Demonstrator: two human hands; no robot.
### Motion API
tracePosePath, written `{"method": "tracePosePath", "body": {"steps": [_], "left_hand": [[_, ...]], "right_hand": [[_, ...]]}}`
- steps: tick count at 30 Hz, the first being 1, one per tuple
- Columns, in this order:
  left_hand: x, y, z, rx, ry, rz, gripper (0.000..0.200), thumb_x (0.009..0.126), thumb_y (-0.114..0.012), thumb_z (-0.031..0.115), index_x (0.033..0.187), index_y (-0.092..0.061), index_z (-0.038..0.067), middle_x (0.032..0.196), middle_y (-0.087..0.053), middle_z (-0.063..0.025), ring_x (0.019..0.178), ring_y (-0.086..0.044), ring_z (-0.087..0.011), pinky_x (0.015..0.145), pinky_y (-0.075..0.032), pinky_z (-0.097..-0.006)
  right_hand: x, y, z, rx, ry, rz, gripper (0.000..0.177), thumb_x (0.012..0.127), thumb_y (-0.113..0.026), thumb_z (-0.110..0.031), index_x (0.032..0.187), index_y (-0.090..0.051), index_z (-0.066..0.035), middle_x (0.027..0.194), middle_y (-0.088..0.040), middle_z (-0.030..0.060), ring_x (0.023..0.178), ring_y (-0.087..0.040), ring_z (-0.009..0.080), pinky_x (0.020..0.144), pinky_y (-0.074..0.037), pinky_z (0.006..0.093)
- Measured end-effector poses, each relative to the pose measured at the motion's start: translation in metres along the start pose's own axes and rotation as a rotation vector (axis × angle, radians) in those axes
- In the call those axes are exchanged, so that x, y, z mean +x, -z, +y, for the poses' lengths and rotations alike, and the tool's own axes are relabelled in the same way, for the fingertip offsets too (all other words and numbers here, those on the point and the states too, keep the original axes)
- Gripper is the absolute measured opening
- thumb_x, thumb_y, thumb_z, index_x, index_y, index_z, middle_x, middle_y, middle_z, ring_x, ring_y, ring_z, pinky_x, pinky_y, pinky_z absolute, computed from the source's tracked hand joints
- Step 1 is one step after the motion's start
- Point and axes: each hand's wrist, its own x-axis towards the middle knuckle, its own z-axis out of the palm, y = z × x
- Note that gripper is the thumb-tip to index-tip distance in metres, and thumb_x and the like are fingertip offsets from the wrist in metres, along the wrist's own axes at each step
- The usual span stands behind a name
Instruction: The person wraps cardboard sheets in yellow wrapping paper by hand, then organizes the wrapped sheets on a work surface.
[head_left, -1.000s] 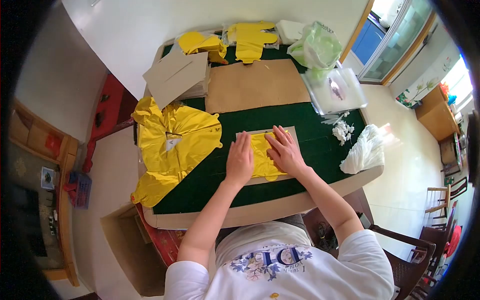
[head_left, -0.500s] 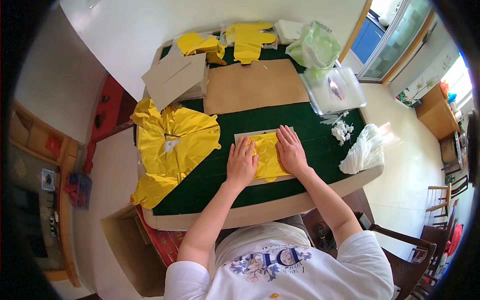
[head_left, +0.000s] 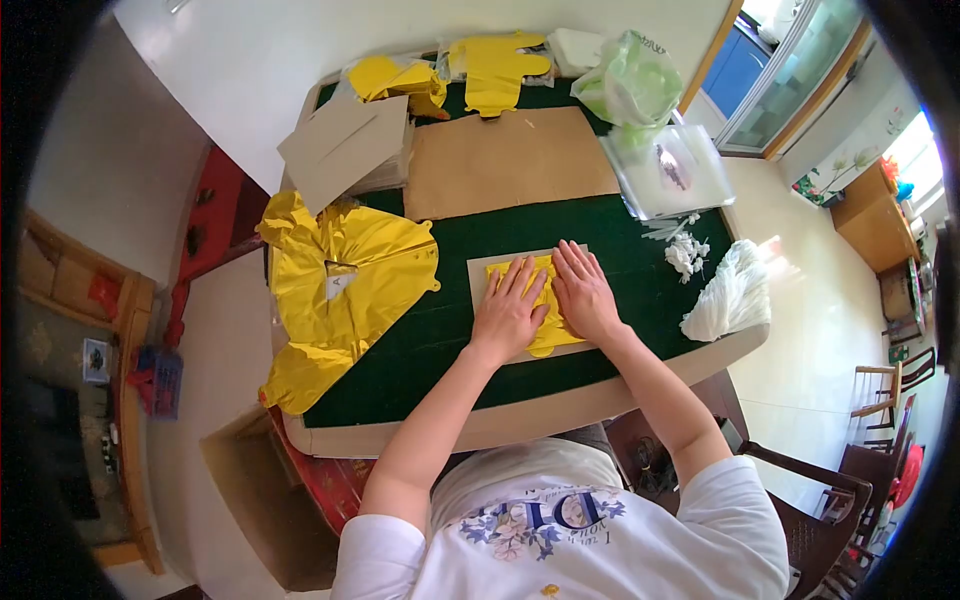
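Head view: resting flat on folded yellow foil (head_left: 551,336) with left hand (head_left: 508,311), fingers slightly spread, and along foil's right edge with right hand (head_left: 587,297), fingers together; beneath, cardboard sheet (head_left: 478,288) on green tabletop (head_left: 460,232).

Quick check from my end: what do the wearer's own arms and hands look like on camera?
The left hand and right hand are bare, with no gloves. No watch, bracelet or cable shows on either wrist. Short, loose white sleeves leave the forearms uncovered; they belong to a white shirt printed with dark blue lettering and flowers.
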Motion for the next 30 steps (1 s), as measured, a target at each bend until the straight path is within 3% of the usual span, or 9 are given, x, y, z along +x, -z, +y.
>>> {"method": "tracePosePath", "body": {"steps": [8, 11, 17, 18, 22, 27, 30], "left_hand": [[0.001, -0.003, 0.001, 0.087, 0.019, -0.007, 0.052, 0.095, -0.045, 0.039, 0.142, -0.039, 0.017, 0.151, -0.029, -0.0113, 0.142, -0.019, -0.0324, 0.115, -0.014, -0.0527], [0.000, -0.002, 0.001, 0.044, 0.003, 0.055, 0.049, 0.095, -0.047, 0.034, 0.141, -0.041, 0.016, 0.150, -0.031, -0.0123, 0.141, -0.022, -0.0322, 0.114, -0.014, -0.0532], [-0.007, 0.029, -0.035, -0.327, 0.160, 0.174, 0.031, 0.096, -0.047, 0.014, 0.124, -0.056, 0.006, 0.141, -0.046, -0.0130, 0.135, -0.037, -0.0288, 0.112, -0.029, -0.0425], [-0.010, 0.035, -0.041, -0.230, 0.077, 0.213, 0.027, 0.091, -0.049, 0.005, 0.116, -0.060, 0.004, 0.131, -0.054, -0.0135, 0.130, -0.044, -0.0295, 0.106, -0.038, -0.0395], [-0.024, 0.046, -0.047, -0.059, -0.078, 0.156, 0.029, 0.085, -0.056, 0.000, 0.113, -0.062, 0.005, 0.128, -0.056, -0.0117, 0.126, -0.048, -0.0273, 0.106, -0.039, -0.0410], [-0.026, 0.046, -0.056, 0.004, -0.114, 0.058, 0.027, 0.086, -0.057, 0.004, 0.112, -0.063, 0.005, 0.123, -0.060, -0.0109, 0.122, -0.051, -0.0258, 0.105, -0.039, -0.0422], [-0.015, 0.047, -0.045, -0.019, -0.069, 0.179, 0.027, 0.088, -0.057, 0.009, 0.113, -0.062, 0.004, 0.123, -0.060, -0.0116, 0.122, -0.052, -0.0260, 0.106, -0.037, -0.0430]], "right_hand": [[-0.002, 0.010, -0.009, -0.135, 0.041, -0.074, 0.050, 0.095, -0.046, -0.027, 0.140, -0.040, -0.004, 0.148, -0.035, 0.0127, 0.140, -0.028, 0.0255, 0.114, -0.021, 0.0437], [-0.008, 0.006, -0.010, -0.098, 0.052, -0.118, 0.050, 0.096, -0.045, -0.027, 0.141, -0.039, -0.004, 0.149, -0.033, 0.0117, 0.140, -0.027, 0.0248, 0.115, -0.021, 0.0430], [-0.009, 0.004, -0.009, -0.102, 0.039, -0.144, 0.052, 0.096, -0.044, -0.027, 0.142, -0.036, -0.004, 0.150, -0.033, 0.0113, 0.141, -0.026, 0.0245, 0.115, -0.019, 0.0417], [-0.009, 0.003, -0.010, -0.109, 0.040, -0.144, 0.052, 0.096, -0.044, -0.027, 0.142, -0.036, -0.004, 0.150, -0.033, 0.0113, 0.141, -0.026, 0.0245, 0.116, -0.018, 0.0416], [-0.008, 0.004, -0.010, -0.124, 0.038, -0.156, 0.052, 0.096, -0.043, -0.028, 0.142, -0.036, -0.004, 0.150, -0.032, 0.0113, 0.141, -0.025, 0.0242, 0.116, -0.018, 0.0413], [-0.009, 0.005, -0.011, -0.097, 0.027, -0.155, 0.052, 0.097, -0.042, -0.028, 0.142, -0.036, -0.004, 0.150, -0.032, 0.0116, 0.141, -0.025, 0.0241, 0.116, -0.017, 0.0412], [-0.008, 0.006, -0.011, -0.107, 0.027, -0.155, 0.052, 0.096, -0.043, -0.028, 0.142, -0.036, -0.004, 0.150, -0.032, 0.0115, 0.141, -0.026, 0.0242, 0.116, -0.018, 0.0413]]}}
